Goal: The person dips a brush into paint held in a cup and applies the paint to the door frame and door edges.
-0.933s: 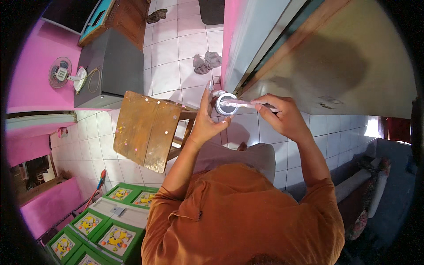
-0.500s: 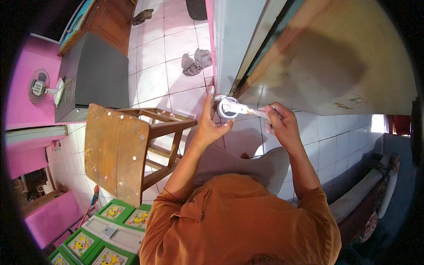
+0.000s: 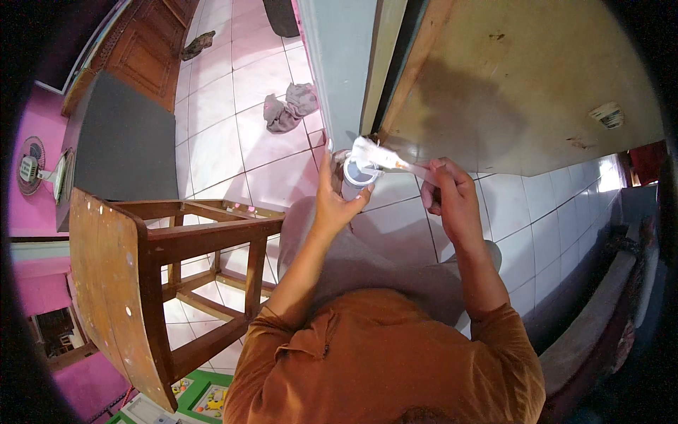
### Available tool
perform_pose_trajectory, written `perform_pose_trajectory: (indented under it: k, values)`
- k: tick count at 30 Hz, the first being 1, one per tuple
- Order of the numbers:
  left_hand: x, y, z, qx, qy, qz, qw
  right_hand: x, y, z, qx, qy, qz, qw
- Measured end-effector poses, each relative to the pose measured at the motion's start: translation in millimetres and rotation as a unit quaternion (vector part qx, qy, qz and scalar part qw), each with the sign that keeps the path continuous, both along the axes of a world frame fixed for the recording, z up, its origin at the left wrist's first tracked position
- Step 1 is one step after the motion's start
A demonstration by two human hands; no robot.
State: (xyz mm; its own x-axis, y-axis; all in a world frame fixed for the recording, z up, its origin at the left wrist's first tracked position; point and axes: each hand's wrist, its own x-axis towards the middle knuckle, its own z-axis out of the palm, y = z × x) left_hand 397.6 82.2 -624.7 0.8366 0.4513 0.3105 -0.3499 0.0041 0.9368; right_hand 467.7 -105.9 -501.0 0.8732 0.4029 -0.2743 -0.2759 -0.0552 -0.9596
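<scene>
A small pale paint can (image 3: pixel 351 189) is gripped in my left hand (image 3: pixel 333 208), the thumb on its near side and the fingers on its far left. Its open top faces up, and grey-white paint shows inside. My right hand (image 3: pixel 450 192) is closed round the handle of a paintbrush (image 3: pixel 381 156). White paint thickly coats the bristles, which point left and lie over the can's far rim. From this angle I cannot tell whether the brush touches the rim.
Ahead stands a pale blue-grey door frame (image 3: pixel 346 67), with a worn yellowish door panel (image 3: pixel 522 92) at its right. A paint-spotted wooden stool (image 3: pixel 113 283) is close on my left. Grey cloth (image 3: pixel 289 108) lies on the white floor tiles (image 3: pixel 212 152); a dark grey cabinet (image 3: pixel 127 141) stands beyond.
The brush head has come up from the can's mouth toward its far rim. My view has shifted, so the stool and door sit differently. Both hands keep their hold.
</scene>
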Motion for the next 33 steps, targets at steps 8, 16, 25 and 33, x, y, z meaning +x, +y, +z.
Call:
perform_pose_trajectory:
  k: [8,16,25,33]
  values:
    - [0.9,19.4,-22.6,-0.021,0.026,-0.008,0.999,11.0,23.0,-24.7,0.025,-0.116,-0.065,0.991]
    - [-16.0,33.2,-37.8,-0.01,0.039,0.021,0.999,12.1,54.2,-47.0,-0.2,-0.362,-0.084,0.906]
    - [-40.6,39.4,-32.8,-0.016,0.047,0.028,0.998,15.9,82.3,74.4,-0.095,-0.566,-0.147,0.805]
    - [-47.9,38.8,-21.7,-0.024,0.037,0.016,0.999,26.5,77.4,-46.0,-0.256,-0.641,-0.143,0.71]
